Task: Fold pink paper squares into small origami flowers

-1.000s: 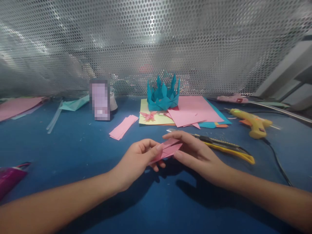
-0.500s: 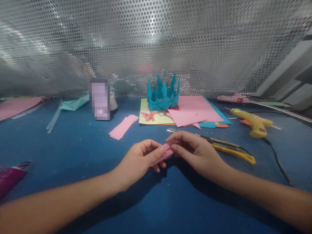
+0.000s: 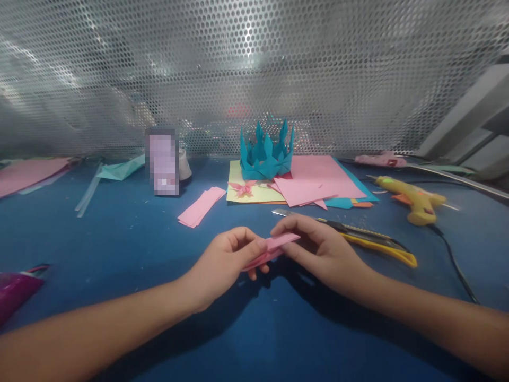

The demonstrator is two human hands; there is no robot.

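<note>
A narrow folded strip of pink paper [image 3: 275,246] is held above the table between my two hands. My left hand [image 3: 226,265] pinches its left end, thumb on top and fingertips below. At the other end, my right hand [image 3: 326,246] grips the strip, with the thumb in front and the fingers curled behind. Beyond my right hand lies a yellow and black utility knife [image 3: 379,243], partly covered by that hand. Past my left hand is a small stack of pink paper strips [image 3: 202,207].
A blue paper crown [image 3: 265,162] stands on coloured sheets, near a small pink paper flower [image 3: 242,188]. A yellow glue gun [image 3: 417,199] with its cable lies right. A pixelated phone-like panel [image 3: 163,162] stands back left. Perforated metal [image 3: 246,69] closes the back.
My right thumb has slid lower, so more of the strip's upper face and its right tip show. The strip appears slightly turned between my fingers. Everything on the table stays put.
</note>
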